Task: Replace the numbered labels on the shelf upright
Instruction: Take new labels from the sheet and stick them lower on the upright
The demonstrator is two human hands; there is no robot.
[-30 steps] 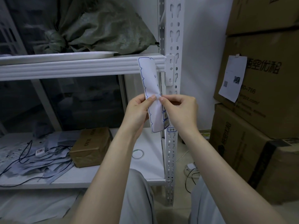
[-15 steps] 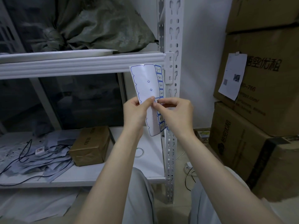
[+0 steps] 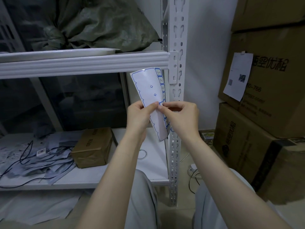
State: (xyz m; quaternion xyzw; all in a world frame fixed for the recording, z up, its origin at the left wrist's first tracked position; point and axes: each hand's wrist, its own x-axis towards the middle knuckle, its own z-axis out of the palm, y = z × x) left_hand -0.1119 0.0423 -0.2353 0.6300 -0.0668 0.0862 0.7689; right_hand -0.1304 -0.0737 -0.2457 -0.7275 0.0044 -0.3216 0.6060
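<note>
A white label sheet point(image 3: 149, 90) with blue-bordered numbered stickers down its right edge is held upright in front of the white slotted shelf upright point(image 3: 177, 30). My left hand point(image 3: 138, 115) pinches the sheet at its middle from the left. My right hand point(image 3: 182, 117) pinches a sticker at the sheet's right edge, fingertips meeting the left thumb. The lower part of the sheet hangs between both hands. Any label on the upright behind my hands is hidden.
A grey-green sack point(image 3: 99, 23) lies on the upper shelf beam point(image 3: 82, 63). The lower shelf point(image 3: 155, 164) carries a brown taped box point(image 3: 92, 147), papers and black cables point(image 3: 33, 161). Stacked cardboard cartons point(image 3: 267, 96) stand at right, one with a taped paper slip point(image 3: 237, 76).
The sheet has turned to show its printed face and sits lower and a little left. Both hands stay pinched at its middle, the view having shifted slightly.
</note>
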